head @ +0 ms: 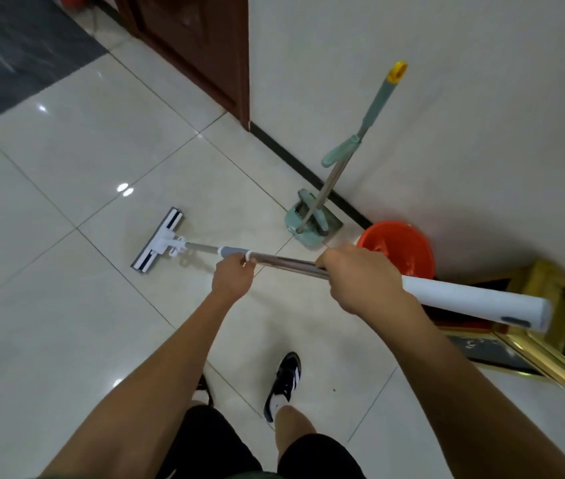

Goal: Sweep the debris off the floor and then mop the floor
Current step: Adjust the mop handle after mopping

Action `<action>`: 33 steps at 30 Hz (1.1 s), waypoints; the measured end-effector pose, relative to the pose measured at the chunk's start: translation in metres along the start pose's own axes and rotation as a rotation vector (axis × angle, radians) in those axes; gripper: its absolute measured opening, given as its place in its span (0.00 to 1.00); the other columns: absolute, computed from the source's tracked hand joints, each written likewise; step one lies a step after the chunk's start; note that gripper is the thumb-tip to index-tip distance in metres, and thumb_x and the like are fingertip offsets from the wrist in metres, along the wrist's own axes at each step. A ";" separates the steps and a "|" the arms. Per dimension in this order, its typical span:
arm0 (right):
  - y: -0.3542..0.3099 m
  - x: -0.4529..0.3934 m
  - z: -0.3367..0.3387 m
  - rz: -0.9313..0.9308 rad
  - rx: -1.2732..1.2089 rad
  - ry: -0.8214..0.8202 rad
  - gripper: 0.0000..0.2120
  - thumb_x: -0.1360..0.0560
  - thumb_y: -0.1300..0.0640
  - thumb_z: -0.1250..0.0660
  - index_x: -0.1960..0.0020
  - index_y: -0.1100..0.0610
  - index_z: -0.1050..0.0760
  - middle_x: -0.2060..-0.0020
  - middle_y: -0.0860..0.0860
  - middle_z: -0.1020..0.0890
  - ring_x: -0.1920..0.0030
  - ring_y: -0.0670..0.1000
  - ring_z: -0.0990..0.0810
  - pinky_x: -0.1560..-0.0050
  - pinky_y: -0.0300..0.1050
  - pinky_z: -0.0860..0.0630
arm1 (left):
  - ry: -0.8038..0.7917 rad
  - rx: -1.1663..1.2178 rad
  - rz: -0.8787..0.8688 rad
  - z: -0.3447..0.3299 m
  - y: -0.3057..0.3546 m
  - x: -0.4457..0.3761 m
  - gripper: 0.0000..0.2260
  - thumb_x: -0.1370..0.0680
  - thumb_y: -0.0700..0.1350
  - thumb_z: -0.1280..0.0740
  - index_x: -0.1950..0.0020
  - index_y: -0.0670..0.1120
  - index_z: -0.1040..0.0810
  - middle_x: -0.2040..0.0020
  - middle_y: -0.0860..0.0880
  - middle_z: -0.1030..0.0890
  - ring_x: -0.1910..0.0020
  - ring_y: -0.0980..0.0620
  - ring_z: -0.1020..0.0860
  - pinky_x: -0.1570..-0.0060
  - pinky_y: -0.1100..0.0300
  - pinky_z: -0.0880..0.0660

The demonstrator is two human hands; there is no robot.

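A flat mop with a white head (158,239) rests on the glossy cream floor tiles (66,167) ahead of me to the left. Its steel pole (288,263) runs back to a thick white grip (474,302) at the right. My left hand (232,276) grips the pole low down, by a white ring next to the grey collar. My right hand (360,278) holds the pole higher up, where steel meets the white grip. A green broom and dustpan set (312,219) leans on the wall, its handle tipped with yellow.
An orange bucket (400,248) stands by the wall behind my right hand. A gold-framed piece of furniture (550,340) sits at the right. A dark wooden door (205,57) and black skirting (294,160) line the back. My feet stand below; one black-and-white shoe (282,385) shows.
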State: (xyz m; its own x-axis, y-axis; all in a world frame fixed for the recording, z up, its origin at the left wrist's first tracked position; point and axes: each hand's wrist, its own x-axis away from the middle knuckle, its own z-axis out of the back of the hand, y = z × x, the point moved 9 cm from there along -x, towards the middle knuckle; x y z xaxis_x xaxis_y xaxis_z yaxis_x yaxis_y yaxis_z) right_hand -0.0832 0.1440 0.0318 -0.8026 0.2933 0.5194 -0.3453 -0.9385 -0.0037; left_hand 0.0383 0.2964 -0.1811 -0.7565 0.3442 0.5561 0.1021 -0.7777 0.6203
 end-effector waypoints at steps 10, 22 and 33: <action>-0.077 -0.005 0.078 -0.117 0.190 0.122 0.11 0.24 0.65 0.34 0.44 0.54 0.25 0.53 0.54 0.23 0.53 0.56 0.21 0.55 0.49 0.30 | -0.077 -0.277 -0.743 0.049 0.083 0.016 0.12 0.19 0.46 0.33 0.37 0.48 0.22 0.45 0.49 0.18 0.46 0.48 0.23 0.44 0.50 0.25; -0.108 0.014 0.082 -0.181 -0.678 0.652 0.20 0.24 0.52 0.27 0.33 0.54 0.22 0.43 0.50 0.16 0.44 0.50 0.19 0.41 0.50 0.20 | -0.082 -0.303 -0.688 0.138 0.093 -0.023 0.09 0.18 0.53 0.35 0.40 0.54 0.24 0.52 0.55 0.20 0.55 0.53 0.22 0.53 0.55 0.23; -0.068 -0.044 0.108 -0.289 -1.438 0.719 0.14 0.24 0.51 0.27 0.42 0.56 0.22 0.52 0.47 0.16 0.50 0.43 0.17 0.53 0.29 0.22 | -0.068 -0.257 -0.633 0.156 0.112 -0.041 0.05 0.19 0.49 0.34 0.43 0.52 0.24 0.56 0.55 0.21 0.58 0.56 0.22 0.57 0.61 0.27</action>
State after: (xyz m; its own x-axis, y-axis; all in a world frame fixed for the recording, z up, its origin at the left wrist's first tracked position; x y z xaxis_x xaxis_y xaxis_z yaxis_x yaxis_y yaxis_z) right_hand 0.0285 0.1753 0.1015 -0.5410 0.8250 0.1632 -0.3284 -0.0286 -0.9441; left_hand 0.1820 0.2772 -0.0478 -0.5763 0.7997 0.1684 -0.5096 -0.5128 0.6909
